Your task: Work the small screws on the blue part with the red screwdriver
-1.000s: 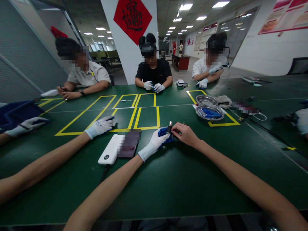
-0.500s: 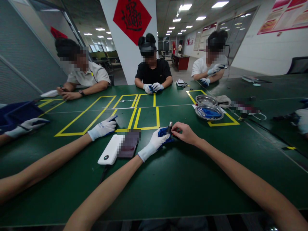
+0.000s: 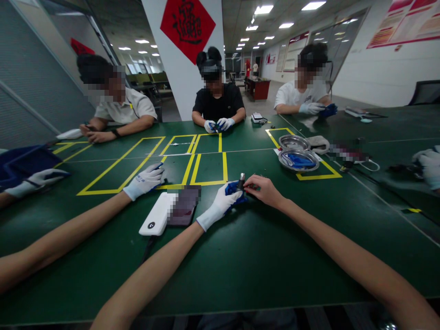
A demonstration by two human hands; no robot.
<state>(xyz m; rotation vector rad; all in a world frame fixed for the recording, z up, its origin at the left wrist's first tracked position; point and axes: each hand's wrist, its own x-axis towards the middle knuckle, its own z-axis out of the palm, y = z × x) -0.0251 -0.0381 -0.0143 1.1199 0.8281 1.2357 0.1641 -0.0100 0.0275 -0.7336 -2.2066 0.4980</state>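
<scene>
My left hand (image 3: 223, 200) wears a white glove with blue-coated fingers. It is closed around a short black cylinder with a silver metal tip (image 3: 241, 182), held upright just above the green table. From the right, my bare right hand (image 3: 261, 188) reaches in with thumb and fingers pinched together at the cylinder's side. Whatever lies between those fingertips is too small to make out. Left of my left hand lie a dark phone (image 3: 185, 206) and a white power bank (image 3: 156, 215) with a black cable.
A neighbour's gloved hand (image 3: 144, 179) rests on the table beyond the power bank. Yellow tape outlines (image 3: 227, 167) mark the tabletop (image 3: 275, 256). Two metal bowls (image 3: 298, 166) stand to the right, the nearer holding blue items. Three people sit opposite. A blue bin (image 3: 30, 160) is far left.
My hands stay almost still at the cylinder. The neighbour's gloved hand has shifted slightly left with its fingers changed. The person opposite right has lowered one hand and brought both together.
</scene>
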